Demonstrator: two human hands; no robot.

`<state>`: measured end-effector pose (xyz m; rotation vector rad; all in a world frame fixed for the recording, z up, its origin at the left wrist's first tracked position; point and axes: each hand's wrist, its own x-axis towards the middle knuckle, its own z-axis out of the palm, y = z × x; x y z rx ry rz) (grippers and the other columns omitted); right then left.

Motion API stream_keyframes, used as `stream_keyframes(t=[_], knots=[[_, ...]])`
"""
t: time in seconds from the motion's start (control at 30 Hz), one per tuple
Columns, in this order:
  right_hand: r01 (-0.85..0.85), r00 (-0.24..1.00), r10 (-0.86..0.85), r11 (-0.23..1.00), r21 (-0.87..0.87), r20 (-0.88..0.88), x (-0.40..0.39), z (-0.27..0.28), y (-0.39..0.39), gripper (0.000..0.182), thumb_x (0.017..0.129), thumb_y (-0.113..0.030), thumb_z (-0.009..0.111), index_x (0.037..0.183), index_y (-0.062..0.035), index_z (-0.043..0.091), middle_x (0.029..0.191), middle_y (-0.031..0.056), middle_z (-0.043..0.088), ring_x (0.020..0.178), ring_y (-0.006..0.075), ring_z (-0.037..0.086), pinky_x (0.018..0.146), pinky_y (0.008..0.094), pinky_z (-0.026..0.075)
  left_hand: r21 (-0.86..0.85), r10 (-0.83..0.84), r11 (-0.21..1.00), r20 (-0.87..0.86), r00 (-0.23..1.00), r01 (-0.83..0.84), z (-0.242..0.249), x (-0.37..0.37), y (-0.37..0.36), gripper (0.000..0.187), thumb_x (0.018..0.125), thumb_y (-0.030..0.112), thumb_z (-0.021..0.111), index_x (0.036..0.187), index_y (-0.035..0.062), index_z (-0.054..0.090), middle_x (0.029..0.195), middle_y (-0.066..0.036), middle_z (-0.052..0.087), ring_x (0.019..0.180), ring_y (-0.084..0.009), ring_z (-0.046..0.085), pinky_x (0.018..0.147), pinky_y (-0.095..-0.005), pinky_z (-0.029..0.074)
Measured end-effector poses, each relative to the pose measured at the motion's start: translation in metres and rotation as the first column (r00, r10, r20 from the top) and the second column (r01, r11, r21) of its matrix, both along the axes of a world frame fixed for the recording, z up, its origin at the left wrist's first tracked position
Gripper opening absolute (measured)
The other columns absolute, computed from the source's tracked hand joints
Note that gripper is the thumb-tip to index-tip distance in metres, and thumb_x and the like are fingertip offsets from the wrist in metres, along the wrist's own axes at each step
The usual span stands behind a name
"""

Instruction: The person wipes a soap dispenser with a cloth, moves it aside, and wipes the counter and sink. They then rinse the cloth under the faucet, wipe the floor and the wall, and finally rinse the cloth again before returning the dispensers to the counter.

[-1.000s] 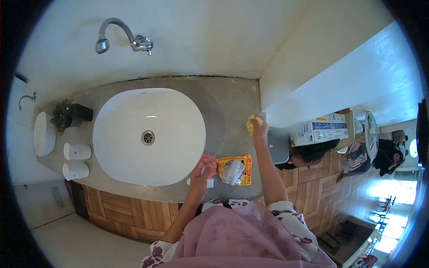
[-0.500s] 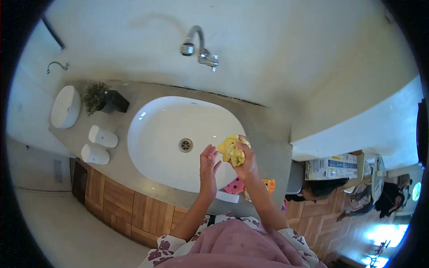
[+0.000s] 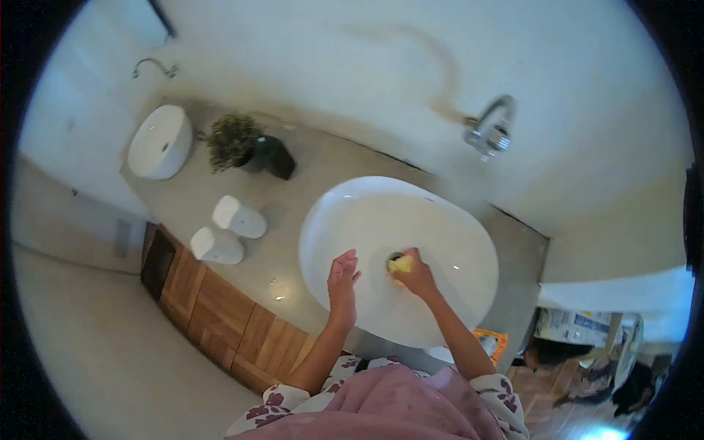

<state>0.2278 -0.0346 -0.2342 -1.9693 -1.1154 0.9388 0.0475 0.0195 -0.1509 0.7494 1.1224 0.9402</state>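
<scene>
A grey tabletop [image 3: 323,163] is carrying a white basin [image 3: 440,319]. The right hand [image 3: 416,276] is grasping a yellow cloth [image 3: 402,265] at the drain [image 3: 391,262]; the left hand [image 3: 343,284], unclenched and empty, is hovering at the cloth's eight o'clock. Wiping is apparently proceeding, any further stroke calling for a steady grip.

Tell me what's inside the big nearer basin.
Inside the basin, the right hand holds a yellow cloth-like item over part of the drain. The covered drain part and anything under the hand cannot be seen.
</scene>
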Motion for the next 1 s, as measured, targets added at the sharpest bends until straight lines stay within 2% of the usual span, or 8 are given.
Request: stream_keyframes(t=[0.13,0.17,0.27,0.3,0.6,0.8,0.97,1.0], knots=[[-0.106,0.981,0.113,0.993,-0.058,0.157,0.001,0.004,0.007,0.049,0.065,-0.028,0.076,0.102,-0.0078,0.051,0.100,0.0186,0.056,0.094,0.0368,0.055,0.081,0.0427,0.046,0.442,0.206,0.894,-0.259,0.944,-0.074,0.001,-0.055,0.054,0.029,0.085,0.014,0.061,0.112,0.0027,0.055,0.115,-0.008,0.055,0.109,-0.0216,0.050,0.095,-0.0322,0.038],[-0.115,0.981,0.122,0.992,-0.054,0.152,-0.001,0.010,0.010,0.049,0.065,-0.028,0.076,0.102,-0.0078,0.051,0.100,0.0186,0.056,0.094,0.0368,0.055,0.081,0.0427,0.046,0.649,0.327,0.761,-0.416,0.849,0.025,0.003,-0.077,0.070,0.032,0.083,0.013,0.064,0.112,0.0029,0.055,0.116,-0.009,0.055,0.110,-0.0231,0.049,0.096,-0.0343,0.037],[-0.092,0.942,0.157,0.971,-0.221,0.297,-0.005,0.027,0.014,0.055,0.063,-0.031,0.077,0.107,-0.0065,0.054,0.108,0.0186,0.050,0.099,0.0392,0.049,0.086,0.0455,0.043,0.684,0.502,0.680,-0.698,0.511,0.265,0.027,-0.143,0.131,0.043,0.076,0.014,0.070,0.114,0.0054,0.054,0.125,-0.013,0.050,0.115,-0.0316,0.046,0.099,-0.0415,0.033],[-0.089,0.943,0.153,0.972,-0.219,0.297,-0.005,0.029,0.015,0.055,0.063,-0.031,0.077,0.107,-0.0065,0.054,0.108,0.0186,0.050,0.099,0.0392,0.049,0.086,0.0455,0.043,0.631,0.566,0.639,-0.773,0.286,0.441,0.032,-0.164,0.152,0.049,0.074,0.015,0.072,0.118,0.0069,0.053,0.128,-0.014,0.048,0.117,-0.0341,0.045,0.101,-0.0435,0.032],[0.188,0.906,-0.125,0.975,-0.121,0.405,0.008,0.042,0.010,0.070,0.066,-0.042,0.077,0.121,-0.0084,0.049,0.109,0.0185,0.051,0.103,0.0344,0.050,0.087,0.0440,0.043,-0.085,-0.011,0.773,-0.993,-0.120,0.629,0.036,-0.206,0.247,0.101,0.050,0.037,0.084,0.134,0.0118,0.034,0.121,-0.021,0.052,0.109,-0.0374,0.053,0.090,-0.0462,0.044],[0.207,0.923,-0.186,0.978,-0.027,0.336,0.002,0.032,0.003,0.070,0.070,-0.044,0.074,0.123,-0.0084,0.047,0.105,0.0179,0.053,0.102,0.0328,0.052,0.087,0.0441,0.042,0.029,0.054,0.761,-0.998,-0.019,0.648,0.039,-0.203,0.250,0.097,0.049,0.032,0.082,0.131,0.0123,0.037,0.109,-0.021,0.059,0.096,-0.0369,0.060,0.081,-0.0427,0.049],[0.280,0.929,-0.286,0.958,0.059,0.234,-0.003,0.034,-0.003,0.073,0.074,-0.046,0.070,0.129,-0.0088,0.042,0.108,0.0179,0.053,0.104,0.0321,0.051,0.089,0.0449,0.041,0.160,0.130,0.743,-0.987,0.095,0.649,0.122,-0.187,0.237,0.094,0.050,0.029,0.081,0.132,0.0113,0.039,0.111,-0.021,0.059,0.097,-0.0377,0.059,0.083,-0.0419,0.047],[0.277,0.931,-0.284,0.959,0.063,0.228,-0.004,0.033,-0.006,0.073,0.074,-0.046,0.070,0.129,-0.0088,0.042,0.108,0.0179,0.053,0.104,0.0321,0.051,0.089,0.0449,0.041,0.217,0.070,0.719,-0.968,0.242,0.661,0.137,-0.185,0.236,0.094,0.050,0.027,0.081,0.133,0.0116,0.038,0.108,-0.019,0.060,0.095,-0.0346,0.060,0.083,-0.0398,0.046]])
